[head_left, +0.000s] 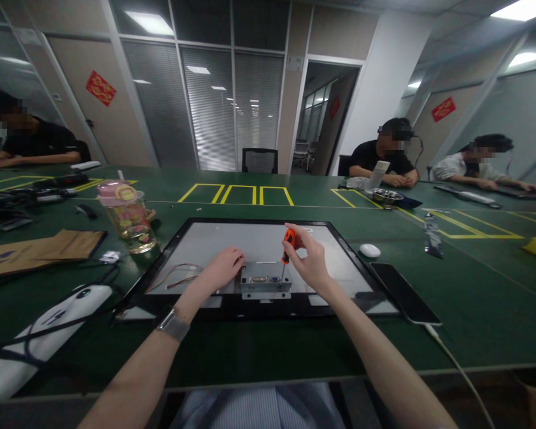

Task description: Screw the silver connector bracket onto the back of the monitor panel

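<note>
My right hand (311, 257) pinches the orange and black handle of a screwdriver (289, 241). The screwdriver stands upright, its shaft running down to the right end of a grey metal box (261, 287) with a row of connectors along its near side. My left hand (223, 268) has its fingers bent and together at the box's upper left corner, steadying it; the thumb is hidden. Beneath both hands lies a large flat display panel (196, 238) with a black frame and grey back. Thin coloured wires (178, 273) rest on its left part.
Left of the panel stand a pink-lidded drink bottle (129, 220), a brown paper bag (44, 250) and a white power strip (49, 333) with black cables. At right lie a phone (404, 292) with a cable and a white earbud case (369, 250). Other people (382, 158) sit across the table.
</note>
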`<action>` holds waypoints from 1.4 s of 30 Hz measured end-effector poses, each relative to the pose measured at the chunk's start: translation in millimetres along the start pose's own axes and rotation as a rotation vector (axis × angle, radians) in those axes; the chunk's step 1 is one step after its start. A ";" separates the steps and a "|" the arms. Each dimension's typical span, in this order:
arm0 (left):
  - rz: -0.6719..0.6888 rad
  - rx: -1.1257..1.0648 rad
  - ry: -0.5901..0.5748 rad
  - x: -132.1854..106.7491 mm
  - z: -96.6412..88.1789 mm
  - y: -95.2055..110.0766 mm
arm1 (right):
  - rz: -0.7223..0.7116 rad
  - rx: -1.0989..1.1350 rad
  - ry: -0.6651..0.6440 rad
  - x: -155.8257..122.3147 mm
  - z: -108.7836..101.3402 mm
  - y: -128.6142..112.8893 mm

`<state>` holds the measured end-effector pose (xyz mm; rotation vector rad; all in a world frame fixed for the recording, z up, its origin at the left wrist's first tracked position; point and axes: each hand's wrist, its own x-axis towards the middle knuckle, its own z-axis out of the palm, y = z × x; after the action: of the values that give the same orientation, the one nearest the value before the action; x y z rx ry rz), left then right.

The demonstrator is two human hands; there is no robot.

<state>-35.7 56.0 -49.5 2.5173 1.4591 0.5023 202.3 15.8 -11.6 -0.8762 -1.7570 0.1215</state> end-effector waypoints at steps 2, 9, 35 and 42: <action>0.003 0.004 -0.001 0.1 0.4 -0.1 | 0.007 0.047 -0.040 -0.1 -0.9 0.7; 0.015 0.047 -0.005 -0.9 -1.1 4.1 | 0.117 0.174 -0.079 9.3 -5.3 -4.0; 0.003 0.049 0.003 -1.3 -2.9 7.1 | 0.245 0.662 -0.438 17.3 -30.4 -13.4; 0.009 0.028 0.003 -0.5 -0.2 4.0 | 0.255 0.456 -0.366 17.0 -27.0 -8.1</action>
<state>-32.8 53.6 -48.1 2.5473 1.4665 0.4905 219.7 11.3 16.0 -0.7643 -1.8333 0.8625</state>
